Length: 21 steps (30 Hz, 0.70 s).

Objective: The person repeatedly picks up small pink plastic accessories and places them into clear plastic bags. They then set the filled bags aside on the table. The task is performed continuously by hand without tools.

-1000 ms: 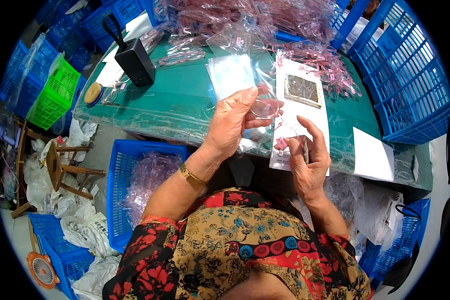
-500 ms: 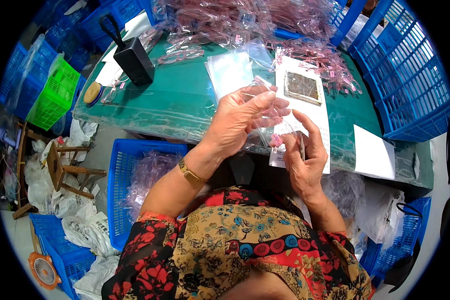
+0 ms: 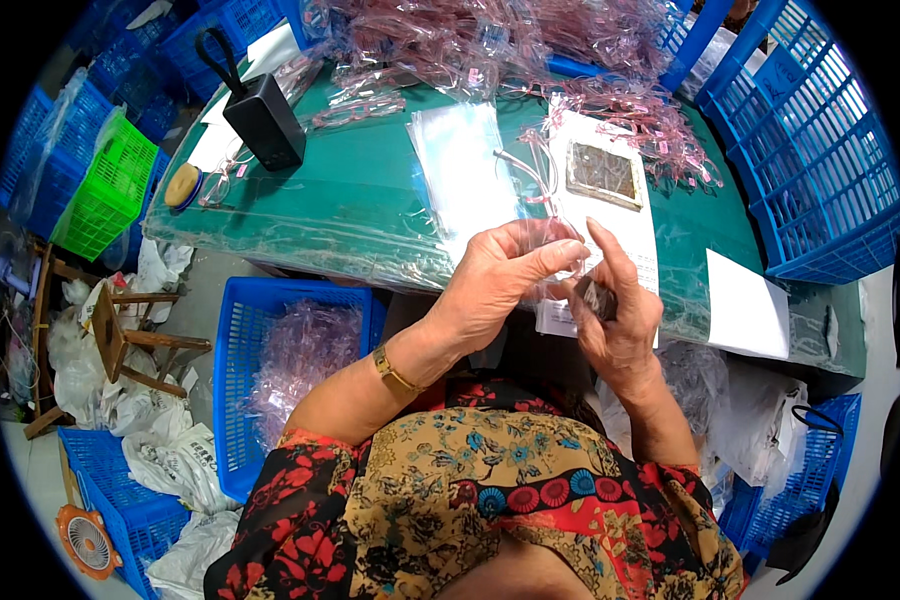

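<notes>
My left hand is closed, thumb against fingers, on a pair of clear pinkish eyeglasses. The thin temples point away from me over the table, while the lens part is largely hidden by my fingers. Close beside it, my right hand grips a small dark block-like piece between thumb and fingers; its exact kind I cannot make out. The fingertips of both hands nearly meet at the glasses, above the table's near edge. Behind them lie clear plastic sleeves and a framed dark rectangular plate on white paper.
Pink eyeglasses in clear wrapping heap up at the back of the green table. A black power bank stands at left, near a round sponge. Blue crates flank the table; another crate holds wrapped items below.
My left hand has moved right and slightly nearer me, closing in on my right hand. The eyeglasses have turned, so their temples now point away; the pink tag is no longer visible.
</notes>
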### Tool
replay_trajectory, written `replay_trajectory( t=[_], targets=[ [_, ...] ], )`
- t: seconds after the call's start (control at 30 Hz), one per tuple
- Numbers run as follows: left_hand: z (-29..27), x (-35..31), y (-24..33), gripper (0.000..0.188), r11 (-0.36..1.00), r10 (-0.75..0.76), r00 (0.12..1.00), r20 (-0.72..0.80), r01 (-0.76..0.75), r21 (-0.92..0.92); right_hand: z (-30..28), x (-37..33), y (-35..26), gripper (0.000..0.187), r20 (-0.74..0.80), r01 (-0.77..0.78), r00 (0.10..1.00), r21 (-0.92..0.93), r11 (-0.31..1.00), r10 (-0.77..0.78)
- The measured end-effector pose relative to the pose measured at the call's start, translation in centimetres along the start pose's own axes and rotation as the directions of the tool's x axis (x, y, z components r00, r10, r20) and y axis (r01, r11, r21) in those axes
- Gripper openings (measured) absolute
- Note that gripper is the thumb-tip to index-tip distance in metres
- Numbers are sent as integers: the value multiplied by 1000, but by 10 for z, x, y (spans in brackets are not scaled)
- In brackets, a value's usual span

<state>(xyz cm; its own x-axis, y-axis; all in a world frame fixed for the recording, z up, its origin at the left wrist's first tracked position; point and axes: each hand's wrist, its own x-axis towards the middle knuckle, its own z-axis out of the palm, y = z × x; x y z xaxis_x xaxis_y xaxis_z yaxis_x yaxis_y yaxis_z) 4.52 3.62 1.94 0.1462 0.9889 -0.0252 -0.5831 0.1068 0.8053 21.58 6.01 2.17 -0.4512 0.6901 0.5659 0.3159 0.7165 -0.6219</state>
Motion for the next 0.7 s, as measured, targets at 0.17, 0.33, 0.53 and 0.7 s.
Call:
replay_trajectory(
  t=[0.17,0.33,0.53,0.7],
  targets=[
    [2,9,7,51,956,294,950,-103,-295,9,9,-3,-7,53,43,-46,999,352,935,33],
    [-22,22,29,39,890,389,888,-244,-430,-149,8,-4,-13,40,128,-110,991,536,837,48],
    [-32,19,27,20,899,252,911,-326,-345,-271,15,-10,-17,48,246,-120,969,419,900,14],
    [-36,14,28,19,878,170,957,-237,-256,-405,18,-10,-19,60,333,-163,943,408,898,20]
  ],
)
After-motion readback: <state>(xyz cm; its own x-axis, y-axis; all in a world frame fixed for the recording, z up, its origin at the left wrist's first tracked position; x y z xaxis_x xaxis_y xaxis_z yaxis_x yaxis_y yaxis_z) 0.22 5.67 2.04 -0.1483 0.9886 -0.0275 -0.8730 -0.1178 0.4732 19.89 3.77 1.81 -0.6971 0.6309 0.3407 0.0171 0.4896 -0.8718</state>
